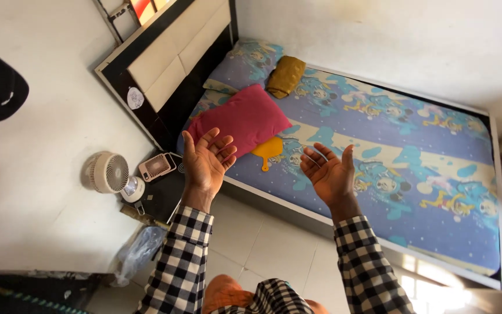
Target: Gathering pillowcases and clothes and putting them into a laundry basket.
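Both hands (pixel 268 166) raised — palms up (empty).

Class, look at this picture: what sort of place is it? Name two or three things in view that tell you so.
Most likely a small bedroom. A bed with a padded headboard fills most of it, a pink pillow lies on the cartoon-print sheet, and a small fan stands beside it. Both hands are empty.

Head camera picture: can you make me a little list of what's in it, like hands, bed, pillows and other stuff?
left hand: open, palm up, holding nothing
right hand: open, palm up, holding nothing
sleeves: black and white checks
bed: blue cartoon sheet
pink pillow: on the bed, nearest the left hand
brown pillow: near the headboard
yellow paddle: flat on the sheet beside the pink pillow
fan: small, white, left of the bed
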